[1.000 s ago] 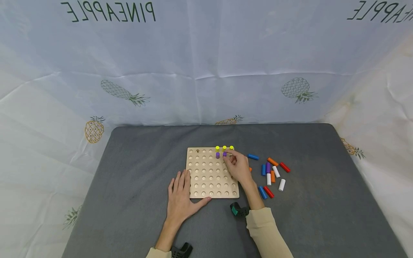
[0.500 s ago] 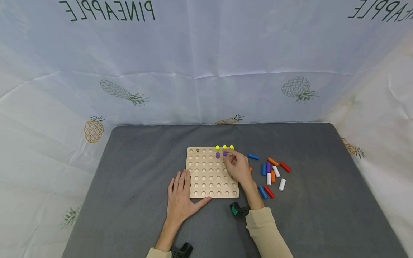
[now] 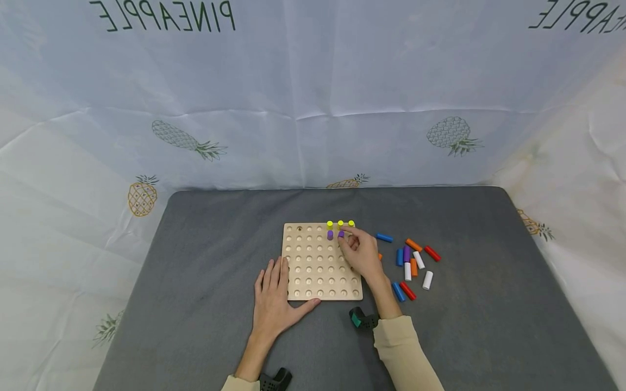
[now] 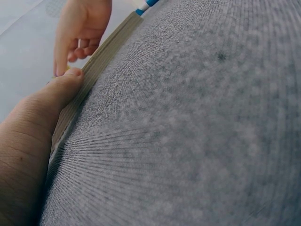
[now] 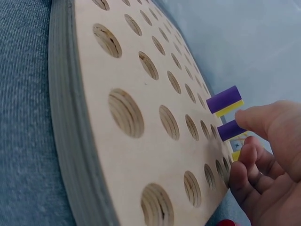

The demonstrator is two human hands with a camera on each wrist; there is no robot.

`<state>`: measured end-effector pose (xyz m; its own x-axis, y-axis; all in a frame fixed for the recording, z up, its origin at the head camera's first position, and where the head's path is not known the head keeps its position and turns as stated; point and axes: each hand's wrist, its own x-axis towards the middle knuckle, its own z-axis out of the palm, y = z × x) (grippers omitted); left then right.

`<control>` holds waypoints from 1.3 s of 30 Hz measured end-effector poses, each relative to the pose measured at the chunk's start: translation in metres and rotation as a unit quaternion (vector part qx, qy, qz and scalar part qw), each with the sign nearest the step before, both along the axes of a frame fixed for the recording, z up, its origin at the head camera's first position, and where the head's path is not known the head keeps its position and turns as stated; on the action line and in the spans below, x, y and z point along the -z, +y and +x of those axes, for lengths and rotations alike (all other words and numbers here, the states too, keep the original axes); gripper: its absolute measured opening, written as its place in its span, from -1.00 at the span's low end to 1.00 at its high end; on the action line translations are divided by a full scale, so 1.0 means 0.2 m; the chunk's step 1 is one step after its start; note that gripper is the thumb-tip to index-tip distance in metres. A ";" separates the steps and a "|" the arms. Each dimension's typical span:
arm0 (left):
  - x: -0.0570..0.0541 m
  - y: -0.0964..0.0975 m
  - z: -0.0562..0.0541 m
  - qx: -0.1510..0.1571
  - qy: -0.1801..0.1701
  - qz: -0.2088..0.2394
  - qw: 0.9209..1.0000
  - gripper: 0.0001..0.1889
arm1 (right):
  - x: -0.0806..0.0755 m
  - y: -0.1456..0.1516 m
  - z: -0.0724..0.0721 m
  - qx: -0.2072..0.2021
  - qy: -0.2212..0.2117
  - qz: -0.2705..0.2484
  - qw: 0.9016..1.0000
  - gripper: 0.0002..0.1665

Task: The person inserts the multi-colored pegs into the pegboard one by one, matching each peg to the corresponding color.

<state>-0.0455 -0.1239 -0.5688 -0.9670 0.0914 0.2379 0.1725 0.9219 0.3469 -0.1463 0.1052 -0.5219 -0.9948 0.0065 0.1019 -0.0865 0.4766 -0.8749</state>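
Note:
A square wooden pegboard (image 3: 314, 275) with rows of round holes lies on the table. My left hand (image 3: 276, 301) rests at its near left corner, fingers straight along the left edge and thumb at the front edge. Over the board's far right part, my right hand (image 3: 362, 252) pinches a purple peg (image 5: 230, 130) between thumb and fingertips; the peg stands upright in the second row. Another purple peg (image 3: 330, 235) stands just left of it. Behind them is a back row of yellow pegs (image 3: 330, 224). The right hand covers some holes in the head view.
Loose pegs lie right of the board: several blue pegs (image 3: 383, 238), orange pegs (image 3: 413, 245), red pegs (image 3: 432, 253), white pegs (image 3: 427, 280) and a purple peg (image 3: 406, 253). Grey cloth (image 3: 489, 326) covers the table; a pineapple-print curtain (image 3: 313, 81) hangs behind.
The purple peg at the right fingertips shows very slightly lower and further right than half a second ago. Both hands and the board keep their places.

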 end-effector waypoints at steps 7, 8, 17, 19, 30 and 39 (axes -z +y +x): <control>0.00 0.00 0.00 0.001 0.001 0.003 1.000 0.33 | -0.01 0.02 0.02 0.009 0.002 -0.019 1.000 -0.61; 0.00 0.00 0.00 0.001 0.001 0.003 1.000 0.33 | -0.02 0.03 0.02 0.013 0.003 -0.018 1.000 -0.62; 0.00 0.00 -0.01 0.001 -0.007 0.007 1.000 0.33 | -0.03 0.10 0.04 0.064 0.046 0.011 0.997 -0.68; 0.00 0.00 -0.01 0.001 -0.010 0.008 1.000 0.33 | -0.03 0.12 0.04 0.076 0.053 0.015 0.996 -0.70; 0.01 0.00 -0.01 0.002 -0.011 0.013 1.000 0.33 | -0.03 0.29 0.08 0.152 0.053 0.003 0.987 -0.72; 0.01 0.00 -0.01 0.001 -0.008 0.008 1.000 0.32 | -0.02 0.40 0.11 0.217 0.034 0.019 0.975 -0.74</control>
